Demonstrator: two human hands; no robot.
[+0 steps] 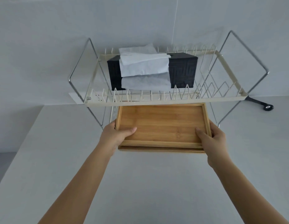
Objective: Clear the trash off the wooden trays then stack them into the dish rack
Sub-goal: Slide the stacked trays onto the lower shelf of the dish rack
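A wooden tray point(163, 122) with a raised rim lies on top of a second wooden tray point(161, 150), of which only the front edge shows. Both sit partly under the upper shelf of the white wire dish rack point(172, 101). My left hand point(114, 134) grips the top tray's left side, thumb resting inside it. My right hand point(212, 136) grips its right side the same way. The top tray holds no trash.
A black tissue box point(182, 70) with white tissue point(143, 65) hanging over its front stands on the rack's upper shelf. A black castor-like object point(263, 105) lies on the white table point(156, 183) at the right, behind the rack's chrome frame point(247, 50).
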